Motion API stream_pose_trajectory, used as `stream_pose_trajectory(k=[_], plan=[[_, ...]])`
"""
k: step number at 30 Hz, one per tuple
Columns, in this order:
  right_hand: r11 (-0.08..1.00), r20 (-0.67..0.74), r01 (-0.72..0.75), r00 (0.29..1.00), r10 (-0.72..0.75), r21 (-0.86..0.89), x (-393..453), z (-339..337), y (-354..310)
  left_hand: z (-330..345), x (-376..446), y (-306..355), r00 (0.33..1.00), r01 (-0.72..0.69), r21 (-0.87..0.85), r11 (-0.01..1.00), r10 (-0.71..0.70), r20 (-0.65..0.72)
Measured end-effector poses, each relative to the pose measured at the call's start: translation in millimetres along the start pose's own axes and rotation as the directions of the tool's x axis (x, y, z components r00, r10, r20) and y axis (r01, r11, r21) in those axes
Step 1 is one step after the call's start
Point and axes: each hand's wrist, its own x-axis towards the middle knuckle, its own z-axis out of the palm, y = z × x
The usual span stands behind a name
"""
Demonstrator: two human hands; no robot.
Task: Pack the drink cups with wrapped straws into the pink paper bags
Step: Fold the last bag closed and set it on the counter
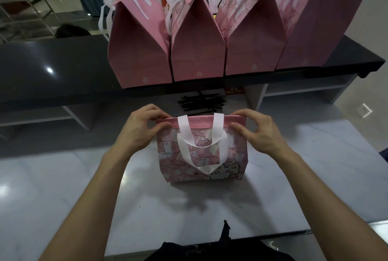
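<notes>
A pink paper bag (231, 162) with a cartoon print and white handles stands upright on the white marble counter (63, 176). My left hand (140, 128) pinches its top edge at the left corner. At the right corner, my right hand (255, 130) pinches the same edge. The top of the bag is pressed flat and closed, so its contents are hidden. A pile of black wrapped straws (201, 102) lies just behind the bag. No drink cup is visible.
Several closed pink bags, such as one at the left (136, 50), stand in a row on the raised dark shelf (52, 67) behind the counter. A wall socket (364, 110) sits at the right.
</notes>
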Motion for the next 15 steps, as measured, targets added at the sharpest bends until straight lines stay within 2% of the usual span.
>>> stream_pose_trajectory(k=[3,9,12,15], plan=[[0.998,-0.014,0.049,0.999,-0.050,-0.034,9,-3,4,1,2,-5,0.999,-0.011,0.016,1.000,0.011,-0.039],[0.996,0.046,0.057,0.997,-0.055,-0.064,21,-12,2,-4,6,-10,0.998,-0.021,0.062,0.998,0.025,-0.064],[0.999,0.047,0.031,0.998,-0.029,-0.041,22,-14,4,-5,3,-10,0.996,-0.059,0.108,0.992,0.066,-0.067],[0.999,0.053,-0.005,0.999,0.008,-0.042,21,-13,2,-5,2,-7,0.999,-0.024,0.116,0.993,0.028,-0.037]])
